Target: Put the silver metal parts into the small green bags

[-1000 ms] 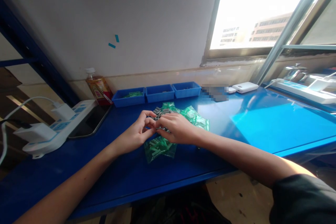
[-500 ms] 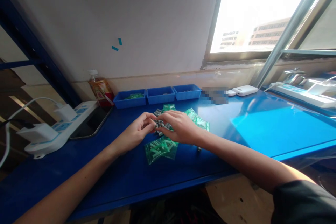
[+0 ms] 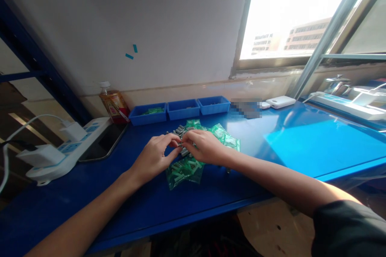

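My left hand (image 3: 158,151) and my right hand (image 3: 203,145) meet over a heap of small silvery metal pieces (image 3: 180,129) on the blue table. Both hands are closed in a pinch, thumb against fingers, around something small between the fingertips; it is mostly hidden and I cannot name it. Just below the hands lies a clear green bag (image 3: 184,172) with pale, rod-like pieces inside. Beyond my right hand rests another green bag (image 3: 224,134). A further green packet (image 3: 193,123) shows behind the heap.
Three blue bins (image 3: 183,109) stand along the wall; the left one holds green packets. A bottle (image 3: 113,102), a dark phone (image 3: 104,142) and a white power strip (image 3: 70,150) are at the left. A white box (image 3: 281,102) and another power strip (image 3: 346,104) lie at the right.
My fingertips have drawn closer together in a pinch. The left hand's fingers are more arched, and more of the metal heap shows behind the hands.
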`<state>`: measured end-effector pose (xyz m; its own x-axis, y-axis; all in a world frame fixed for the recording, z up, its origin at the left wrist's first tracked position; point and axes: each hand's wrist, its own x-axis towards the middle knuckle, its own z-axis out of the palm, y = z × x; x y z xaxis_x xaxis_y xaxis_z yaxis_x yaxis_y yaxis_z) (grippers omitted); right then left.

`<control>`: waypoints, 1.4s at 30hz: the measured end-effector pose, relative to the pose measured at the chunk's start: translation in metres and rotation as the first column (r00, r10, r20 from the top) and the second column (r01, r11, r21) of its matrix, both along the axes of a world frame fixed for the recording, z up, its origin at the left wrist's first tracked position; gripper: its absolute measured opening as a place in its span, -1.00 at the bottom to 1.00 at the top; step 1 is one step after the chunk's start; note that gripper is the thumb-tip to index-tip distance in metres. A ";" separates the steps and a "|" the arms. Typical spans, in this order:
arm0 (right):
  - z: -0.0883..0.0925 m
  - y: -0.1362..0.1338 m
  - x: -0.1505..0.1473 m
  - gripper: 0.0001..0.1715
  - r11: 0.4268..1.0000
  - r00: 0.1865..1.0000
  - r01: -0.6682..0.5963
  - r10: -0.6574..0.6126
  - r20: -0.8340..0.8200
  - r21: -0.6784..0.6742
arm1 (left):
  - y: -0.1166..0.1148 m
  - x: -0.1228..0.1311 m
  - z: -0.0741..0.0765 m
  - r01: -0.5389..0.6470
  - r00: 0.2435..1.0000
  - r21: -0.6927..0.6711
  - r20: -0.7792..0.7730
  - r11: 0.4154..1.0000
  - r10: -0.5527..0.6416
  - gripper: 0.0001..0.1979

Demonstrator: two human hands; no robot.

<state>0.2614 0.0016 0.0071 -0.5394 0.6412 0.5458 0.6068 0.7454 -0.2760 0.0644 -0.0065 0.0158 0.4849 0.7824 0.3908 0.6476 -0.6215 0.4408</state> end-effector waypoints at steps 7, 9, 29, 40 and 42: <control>0.001 -0.003 -0.002 -0.81 1.000 1.000 0.003 -0.003 0.015 0.005 | 0.000 -0.002 0.000 -0.026 0.998 0.051 -0.056 0.998 0.029 -0.74; 0.002 -0.004 -0.002 -0.81 1.000 0.999 -0.010 0.009 0.052 0.018 | -0.001 -0.001 0.000 -0.003 0.999 0.051 -0.033 0.999 0.004 -0.76; 0.000 -0.004 -0.002 -0.84 0.996 0.992 -0.089 0.089 -0.094 0.003 | -0.004 0.000 0.001 0.021 1.000 0.142 0.019 0.990 -0.024 -0.80; 0.002 -0.004 -0.003 -0.80 0.999 0.995 -0.039 0.039 -0.097 0.001 | -0.003 0.000 0.002 0.048 0.999 0.175 -0.008 0.983 -0.047 -0.82; 0.001 -0.004 -0.003 -0.82 0.999 0.994 -0.041 0.039 -0.103 -0.017 | -0.004 0.000 0.002 0.043 0.999 0.181 -0.005 0.982 -0.043 -0.82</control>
